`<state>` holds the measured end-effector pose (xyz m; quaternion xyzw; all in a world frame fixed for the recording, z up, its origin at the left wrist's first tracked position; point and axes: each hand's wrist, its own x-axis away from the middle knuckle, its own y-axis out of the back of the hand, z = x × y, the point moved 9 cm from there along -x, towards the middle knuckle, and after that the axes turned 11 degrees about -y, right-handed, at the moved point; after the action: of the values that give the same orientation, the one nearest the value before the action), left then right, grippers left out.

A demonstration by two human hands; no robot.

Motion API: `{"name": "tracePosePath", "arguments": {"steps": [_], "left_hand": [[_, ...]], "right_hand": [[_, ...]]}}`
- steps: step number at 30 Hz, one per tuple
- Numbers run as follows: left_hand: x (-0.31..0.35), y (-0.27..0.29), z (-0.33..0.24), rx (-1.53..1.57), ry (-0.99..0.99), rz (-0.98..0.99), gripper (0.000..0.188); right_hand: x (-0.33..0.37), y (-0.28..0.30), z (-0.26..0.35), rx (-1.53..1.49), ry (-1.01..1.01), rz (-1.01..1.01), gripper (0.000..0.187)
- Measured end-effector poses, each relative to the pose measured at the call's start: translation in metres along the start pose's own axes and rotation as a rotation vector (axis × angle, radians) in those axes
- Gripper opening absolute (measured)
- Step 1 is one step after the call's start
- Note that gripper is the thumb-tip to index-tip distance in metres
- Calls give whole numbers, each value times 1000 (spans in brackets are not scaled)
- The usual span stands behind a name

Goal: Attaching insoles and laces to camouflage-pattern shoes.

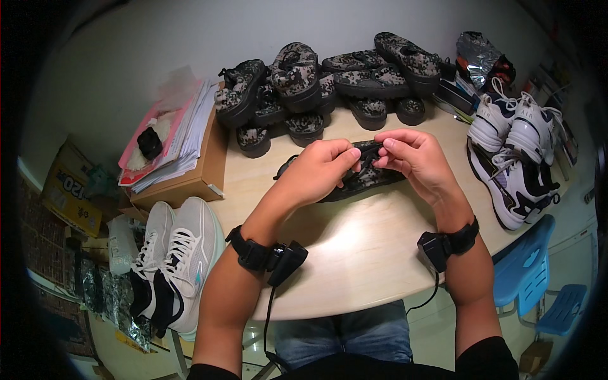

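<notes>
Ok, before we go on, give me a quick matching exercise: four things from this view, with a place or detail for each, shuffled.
1. lone camouflage shoe
2. grey sneakers
3. blue chair
4. cardboard box

A. under the papers
B. past the desk's right edge
C. partly hidden by the left hand and right hand
D. white laces

Pairs: 1-C; 2-D; 3-B; 4-A

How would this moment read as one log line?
left hand: pinching black laces; right hand: pinching black laces; camouflage shoe: below hands; more camouflage shoes: behind
</notes>
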<state>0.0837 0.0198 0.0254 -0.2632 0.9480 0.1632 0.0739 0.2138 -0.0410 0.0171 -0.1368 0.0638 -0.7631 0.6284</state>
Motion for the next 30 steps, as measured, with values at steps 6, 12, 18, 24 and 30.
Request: {"name": "tracePosePath", "arguments": {"steps": [6,12,18,24,30], "left_hand": [[0,-1,-3,-27,-9,11,27],[2,-8,-2,-2,14,16,26],[0,-10,0,-62,-20,51,25],[1,-15,0,-40,-8,79,24],[1,-14,-1,-70,-7,83,21]], "right_hand": [[-1,2,-1,-8,9,-26,17],[0,-11,1,111,91,48,17],[2,-23,-2,200,88,92,17],[3,-21,-2,209,93,81,18],[3,-21,0,215,113,63,18]]}}
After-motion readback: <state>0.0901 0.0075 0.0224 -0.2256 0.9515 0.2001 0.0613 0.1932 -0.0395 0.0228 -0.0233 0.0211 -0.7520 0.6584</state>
